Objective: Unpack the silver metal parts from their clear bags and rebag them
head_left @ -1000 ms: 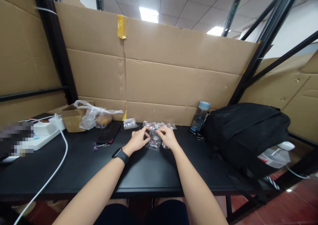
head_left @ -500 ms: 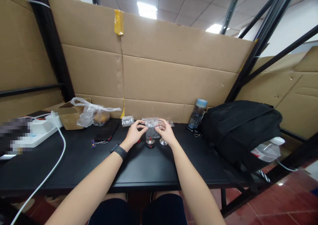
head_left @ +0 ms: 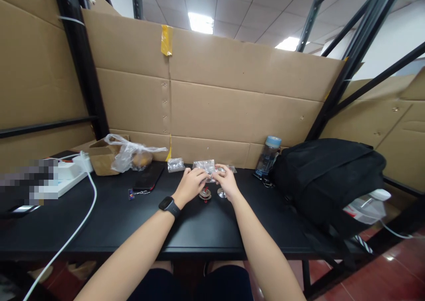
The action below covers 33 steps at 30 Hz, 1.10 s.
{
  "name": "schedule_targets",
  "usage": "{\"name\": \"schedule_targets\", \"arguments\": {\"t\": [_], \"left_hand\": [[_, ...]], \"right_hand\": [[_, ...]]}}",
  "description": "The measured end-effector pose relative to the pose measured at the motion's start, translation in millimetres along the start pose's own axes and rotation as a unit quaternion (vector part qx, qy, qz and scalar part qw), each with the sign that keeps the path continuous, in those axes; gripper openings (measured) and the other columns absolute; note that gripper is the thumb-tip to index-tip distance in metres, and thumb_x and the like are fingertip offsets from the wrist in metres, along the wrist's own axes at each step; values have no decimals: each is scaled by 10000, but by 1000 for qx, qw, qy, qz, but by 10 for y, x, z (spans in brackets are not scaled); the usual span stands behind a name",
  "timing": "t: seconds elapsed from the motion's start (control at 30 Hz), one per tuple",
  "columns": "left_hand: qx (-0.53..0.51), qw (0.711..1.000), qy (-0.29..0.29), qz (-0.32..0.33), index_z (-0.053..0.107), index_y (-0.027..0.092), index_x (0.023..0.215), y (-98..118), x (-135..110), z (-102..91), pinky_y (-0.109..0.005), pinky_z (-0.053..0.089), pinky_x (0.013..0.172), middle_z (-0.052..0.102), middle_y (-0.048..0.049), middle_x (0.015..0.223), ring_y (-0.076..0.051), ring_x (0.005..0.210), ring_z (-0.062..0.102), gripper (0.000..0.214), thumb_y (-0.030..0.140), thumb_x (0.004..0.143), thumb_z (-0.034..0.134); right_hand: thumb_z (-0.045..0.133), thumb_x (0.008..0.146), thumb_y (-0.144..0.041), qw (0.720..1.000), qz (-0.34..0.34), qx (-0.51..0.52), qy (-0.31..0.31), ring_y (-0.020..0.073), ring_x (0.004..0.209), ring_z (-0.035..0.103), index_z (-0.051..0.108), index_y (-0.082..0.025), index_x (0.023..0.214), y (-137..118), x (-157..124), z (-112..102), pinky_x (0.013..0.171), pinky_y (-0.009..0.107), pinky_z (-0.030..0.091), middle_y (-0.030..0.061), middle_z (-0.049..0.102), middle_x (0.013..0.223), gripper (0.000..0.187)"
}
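A small clear plastic bag [head_left: 204, 164] is up in front of me over the table. My right hand [head_left: 227, 182] pinches its right side between thumb and fingers. My left hand [head_left: 191, 187], with a black watch on the wrist, has its fingers curled against the bag's lower part, close to the right fingertips. The bag's contents, if any, are too small to make out. Below the hands on the table stands a round metal piece with red parts [head_left: 205, 195], partly covered by the left hand. A shiny silver disc-shaped piece [head_left: 221, 193] lies beside the right hand.
Another clear packet [head_left: 175, 164] lies at the back. To the left are a dark flat case [head_left: 146, 179] with a keychain, a plastic bag of food [head_left: 141, 159], a cardboard box [head_left: 104, 159] and a white power strip [head_left: 68, 181]. A bottle [head_left: 268, 157] and black backpack [head_left: 327, 177] stand right.
My left hand has come off the bag's left side and moved right, near the right fingertips. The bag is now more covered by my hands. The whole view has shifted slightly.
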<state>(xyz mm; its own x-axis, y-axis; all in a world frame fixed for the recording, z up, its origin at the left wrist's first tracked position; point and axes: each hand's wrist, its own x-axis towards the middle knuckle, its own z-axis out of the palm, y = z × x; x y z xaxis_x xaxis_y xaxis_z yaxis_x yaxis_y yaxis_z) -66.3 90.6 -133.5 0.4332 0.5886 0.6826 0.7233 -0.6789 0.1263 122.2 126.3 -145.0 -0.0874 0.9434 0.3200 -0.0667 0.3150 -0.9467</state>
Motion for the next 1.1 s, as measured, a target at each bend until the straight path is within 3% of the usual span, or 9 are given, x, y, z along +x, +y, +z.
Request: {"name": "schedule_targets", "arguments": {"t": [0.1,0.2,0.27,0.37,0.47,0.57,0.7,0.93,1.1], "left_hand": [[24,998,35,-56,713,269,998,-202,7,-19,-403,301,891,731,-39,1076,-220,1014,604,231,166,944,514],[56,979,105,-169,721,288,1073,-553,-20,-112,-450,266,942,712,-56,1178,-254,1101,567,275,223,970,474],[79,962,115,-235,711,288,1129,-794,-64,-147,-477,255,968,692,-70,1242,-277,1153,532,317,273,992,425],[84,953,39,-290,688,317,1193,-1057,-144,-88,-496,271,988,670,-63,1297,-300,1220,484,360,331,999,384],[63,945,-77,-311,617,363,1300,-1170,-203,49,-527,298,998,632,-52,1362,-338,1269,449,407,405,992,355],[51,937,-128,-322,561,375,1358,-1193,-220,143,-586,296,1014,592,-57,1411,-380,1303,423,465,501,982,318],[62,938,-120,-319,535,339,1376,-1157,-195,127,-623,294,1023,555,-92,1439,-390,1315,412,503,540,976,307],[69,970,-15,-234,631,299,1231,-897,-93,23,-502,381,1010,596,-93,1342,-309,1256,487,356,413,947,448],[-59,987,-58,-135,726,222,1010,-724,-46,45,-371,473,927,724,-75,1057,-235,1008,649,267,312,901,499]], "right_hand": [[731,746,-448,1000,17,-22,-15,142,667,629,571,-216,1153,-13,-2,10,516,205,412,10,692,801,495],[703,771,-440,996,20,-77,-41,149,686,630,586,-218,1134,2,-1,12,545,223,434,19,699,832,441],[694,783,-428,990,-3,-125,-67,148,680,618,612,-208,1093,28,-5,5,608,255,475,15,688,817,389],[718,781,-407,963,-58,-231,-130,159,758,622,655,-198,1075,57,-33,-23,748,314,514,40,688,919,367],[808,710,-394,912,-98,-335,-218,220,993,625,657,-229,1184,55,-81,-57,905,370,494,75,677,1118,525],[847,670,-408,886,-89,-366,-271,244,1073,618,616,-260,1282,48,-113,-71,963,389,477,80,670,1185,670],[817,715,-350,891,-54,-341,-295,182,889,665,637,-241,1239,67,-98,-69,861,321,519,54,716,1070,564],[852,653,-293,899,-34,-346,-267,186,900,682,693,-200,1128,63,-75,-73,865,313,527,64,744,1033,509],[856,611,-255,914,-30,-325,-242,178,800,684,708,-191,1060,51,-83,-48,787,305,543,51,751,923,477]]}}
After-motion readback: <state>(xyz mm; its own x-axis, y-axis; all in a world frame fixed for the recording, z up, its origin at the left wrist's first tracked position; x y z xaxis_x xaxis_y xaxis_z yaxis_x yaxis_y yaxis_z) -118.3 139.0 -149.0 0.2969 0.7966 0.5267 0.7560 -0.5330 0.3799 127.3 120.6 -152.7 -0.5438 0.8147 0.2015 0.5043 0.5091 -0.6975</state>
